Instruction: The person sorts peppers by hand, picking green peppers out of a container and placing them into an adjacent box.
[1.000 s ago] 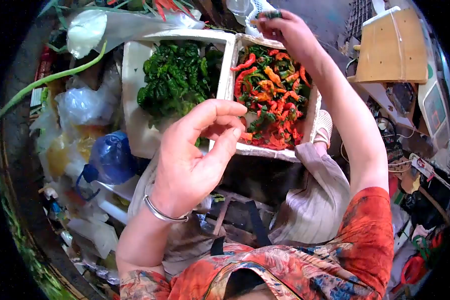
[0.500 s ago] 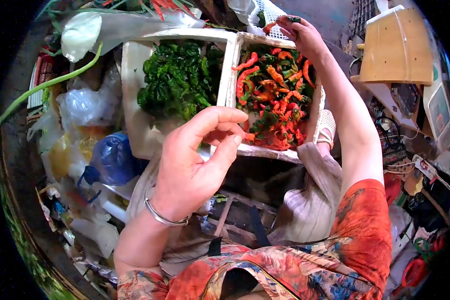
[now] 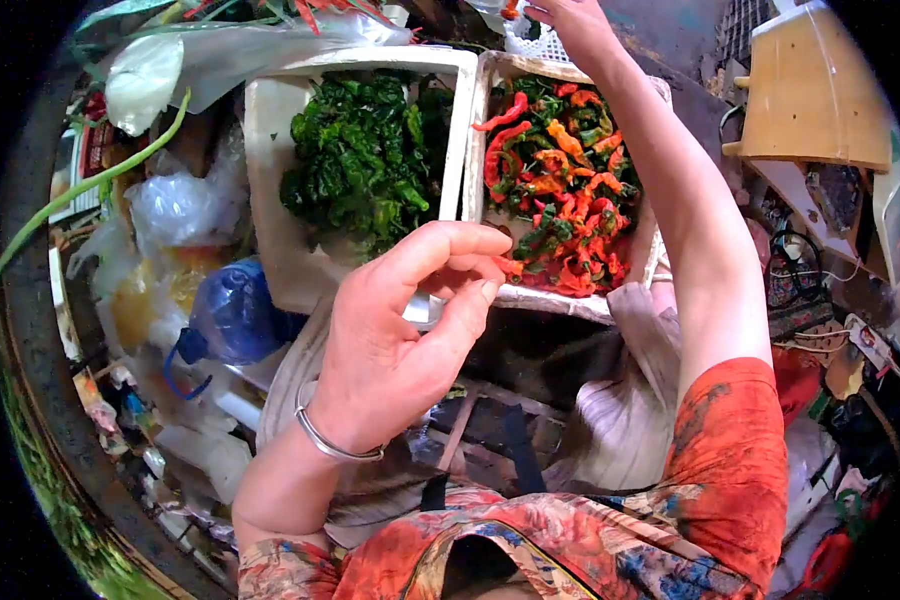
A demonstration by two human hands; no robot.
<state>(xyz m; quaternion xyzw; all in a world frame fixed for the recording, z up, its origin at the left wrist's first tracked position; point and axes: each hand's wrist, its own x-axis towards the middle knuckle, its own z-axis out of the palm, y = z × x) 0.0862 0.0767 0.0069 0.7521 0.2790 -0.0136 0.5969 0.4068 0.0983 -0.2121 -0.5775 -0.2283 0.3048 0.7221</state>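
My left hand (image 3: 410,330) hovers palm-in over the near edge of the two foam boxes, fingers curled toward the thumb. Whatever lies inside those fingers is hidden. A silver bangle circles that wrist. My right hand (image 3: 575,28) reaches to the top edge of the view, partly cut off, with a reddish chili pepper (image 3: 510,10) at its fingertips. Below it is a white mesh basket (image 3: 537,42). Red and orange chili peppers (image 3: 570,200), mixed with green ones, fill much of the right foam box (image 3: 483,130). Dark green peppers (image 3: 360,160) lie heaped in the left foam box (image 3: 268,200).
Plastic bags (image 3: 185,205) and a blue plastic container (image 3: 235,310) crowd the left side. A long green stalk (image 3: 110,180) crosses there. At the right are a tan wooden-looking bin (image 3: 820,90), cables and clutter. My knees flank a slatted crate (image 3: 460,430).
My right hand has moved up and left, past the far edge of the right box, partly leaving the view. My left hand keeps its curled pose. The whole view has shifted slightly.
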